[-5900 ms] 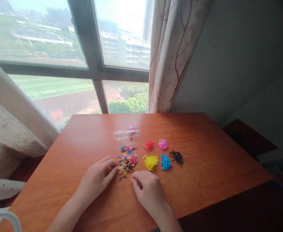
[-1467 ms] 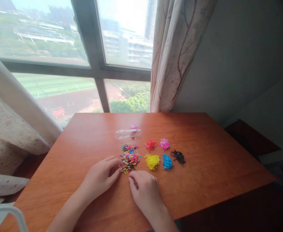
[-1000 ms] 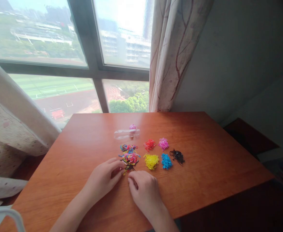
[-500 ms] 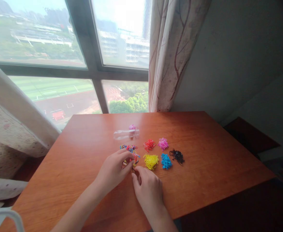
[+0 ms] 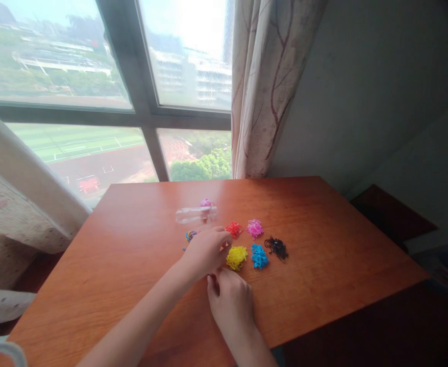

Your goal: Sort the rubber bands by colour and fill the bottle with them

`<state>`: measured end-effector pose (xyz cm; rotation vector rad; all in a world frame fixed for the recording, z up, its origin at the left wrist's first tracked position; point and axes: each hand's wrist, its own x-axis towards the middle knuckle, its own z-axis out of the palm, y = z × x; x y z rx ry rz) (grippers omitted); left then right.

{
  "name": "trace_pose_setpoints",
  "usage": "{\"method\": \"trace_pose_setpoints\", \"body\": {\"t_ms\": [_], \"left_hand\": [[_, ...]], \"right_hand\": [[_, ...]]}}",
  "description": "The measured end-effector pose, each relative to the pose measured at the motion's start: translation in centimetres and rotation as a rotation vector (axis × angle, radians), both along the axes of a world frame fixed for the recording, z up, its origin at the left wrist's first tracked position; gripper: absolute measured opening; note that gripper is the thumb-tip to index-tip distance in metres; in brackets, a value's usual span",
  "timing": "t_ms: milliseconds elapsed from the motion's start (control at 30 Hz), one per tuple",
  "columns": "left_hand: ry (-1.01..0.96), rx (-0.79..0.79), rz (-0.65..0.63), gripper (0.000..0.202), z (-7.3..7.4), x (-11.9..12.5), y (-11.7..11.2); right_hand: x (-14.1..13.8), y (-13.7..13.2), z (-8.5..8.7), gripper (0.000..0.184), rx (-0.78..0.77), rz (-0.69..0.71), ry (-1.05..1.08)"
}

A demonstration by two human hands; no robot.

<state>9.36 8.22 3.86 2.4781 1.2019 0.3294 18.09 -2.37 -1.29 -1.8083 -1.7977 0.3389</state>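
My left hand (image 5: 207,251) reaches over the mixed pile of coloured rubber bands (image 5: 191,235), covering most of it. Its curled fingertips hang between the red rubber bands (image 5: 233,229) and the yellow rubber bands (image 5: 237,258); whatever they pinch is too small to make out. Just in front, my right hand (image 5: 231,295) rests low over the wood with fingers bent inward, close to the left hand. Its fingertips are partly hidden, so their contents do not show. Pink rubber bands (image 5: 254,229), blue rubber bands (image 5: 259,256) and black rubber bands (image 5: 276,248) lie in separate heaps to the right.
A clear plastic bag (image 5: 196,214) lies at the back of the wooden table (image 5: 308,306), beside a small pinkish-purple object (image 5: 206,203). Behind the table are a window and a curtain (image 5: 260,102). A white curved rail (image 5: 9,349) shows at the lower left.
My left hand has moved right from the mixed pile toward the red and yellow heaps. The dark band seen earlier between the hands no longer shows. My right hand has barely moved.
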Motion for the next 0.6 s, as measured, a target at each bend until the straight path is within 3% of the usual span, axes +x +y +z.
{"method": "trace_pose_setpoints", "body": {"t_ms": [600], "left_hand": [[0.018, -0.002, -0.02, 0.018, -0.06, -0.81, 0.64]], "right_hand": [[0.16, -0.05, 0.28, 0.02, 0.051, -0.024, 0.112]]}}
